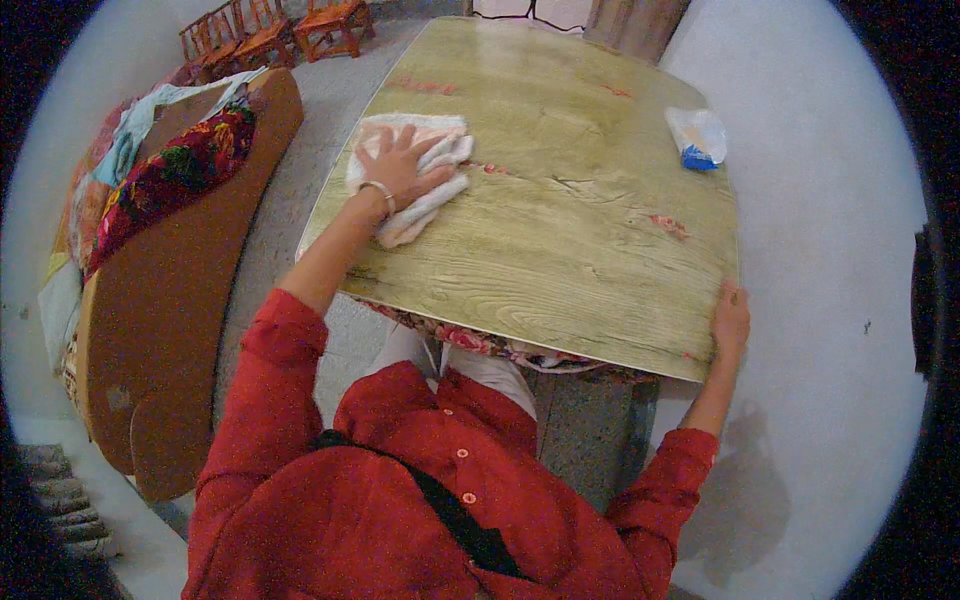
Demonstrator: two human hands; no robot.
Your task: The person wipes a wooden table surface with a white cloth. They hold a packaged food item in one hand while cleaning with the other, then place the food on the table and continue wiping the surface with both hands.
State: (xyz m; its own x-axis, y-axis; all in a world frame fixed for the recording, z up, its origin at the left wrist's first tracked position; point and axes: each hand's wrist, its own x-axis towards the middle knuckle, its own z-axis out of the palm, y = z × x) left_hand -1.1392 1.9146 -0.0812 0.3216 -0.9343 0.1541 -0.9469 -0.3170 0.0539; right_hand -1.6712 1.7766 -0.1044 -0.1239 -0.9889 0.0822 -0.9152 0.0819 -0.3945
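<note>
My left hand (pixel 402 170) lies flat with its fingers spread on a white towel (pixel 437 204), which is bunched in folds near the left edge of the table (pixel 560 250). The tabletop has a greenish wood-grain surface with small reddish patches. At the near right corner, my right hand (pixel 732 320) is curled round the table's edge, its fingertips partly hidden. A white and blue plastic packet (pixel 698 140) rests on the tabletop by the far right edge.
A brown couch-like piece (pixel 165 290) draped with colourful cloths (pixel 170 180) stands at left. Wooden chairs (pixel 335 25) are at the far left. Patterned fabric (pixel 470 342) shows under the table's near edge. A white wall (pixel 830 230) runs close along the right side.
</note>
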